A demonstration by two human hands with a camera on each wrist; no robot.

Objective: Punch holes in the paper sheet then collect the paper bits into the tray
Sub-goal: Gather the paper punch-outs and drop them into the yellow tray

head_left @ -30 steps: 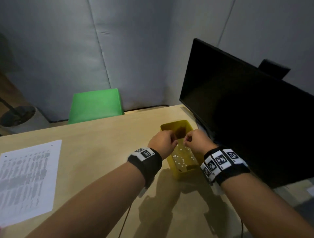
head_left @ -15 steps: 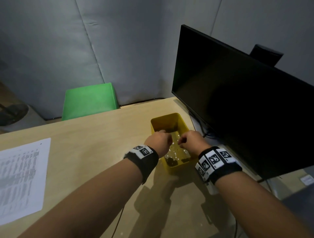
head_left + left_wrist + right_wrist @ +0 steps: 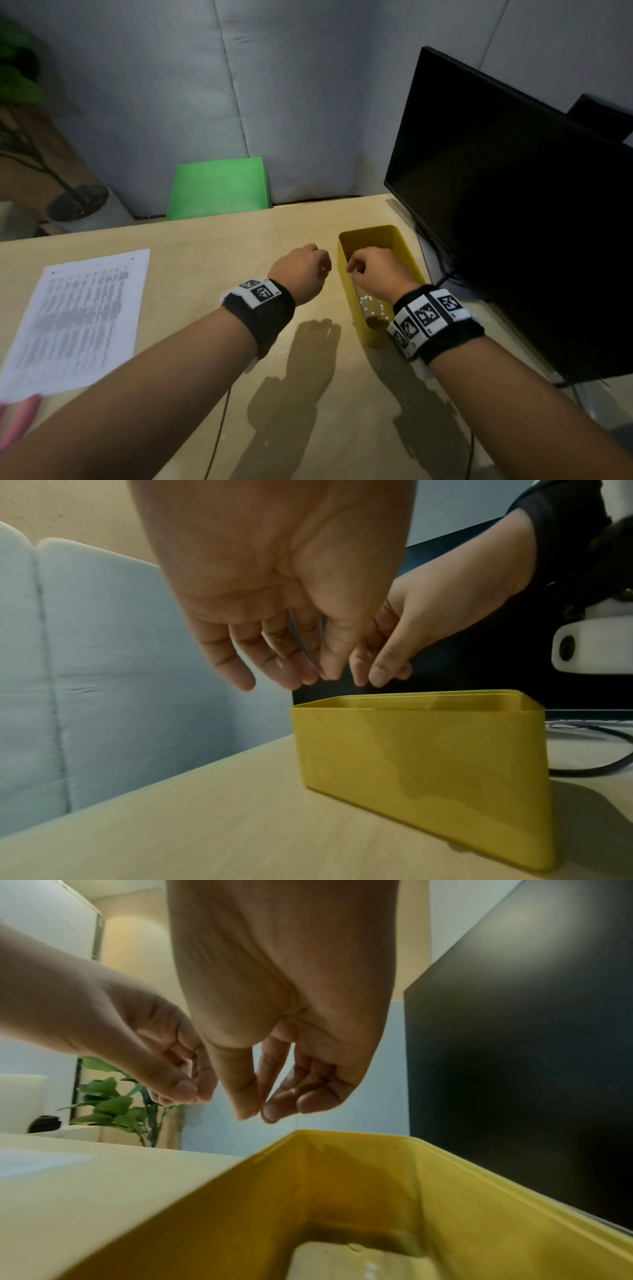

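Bench (image 3: 212, 274): light wood, far edge against a grey padded wall. Black monitor (image 3: 513, 212) stands along the right edge. Paper sheet (image 3: 78, 322), printed, lies flat near the left edge, long axis running near-to-far, well apart from both hands; at least two small dark holes show near its far edge. Tray (image 3: 346, 274): yellow, deep-walled, sits just beside the monitor toward the far right corner, long axis also near-to-far, open side up. Paper bits (image 3: 371, 303), small white dots, lie on its floor at the near end. Right hand (image 3: 375, 270) hangs directly above the tray opening; right wrist view shows thumb and forefinger tips meeting in a pinch with the other fingers loosely curled; whether a bit is between them is too small to tell. Left hand (image 3: 301, 270) is just outside the tray's left wall, above bare bench, fingers pointing down and bunched; cannot tell if it carries anything. Judgement: release over the tray is the step in hand; the right hand is already placed, the left needs a short shift rightward over the wall.
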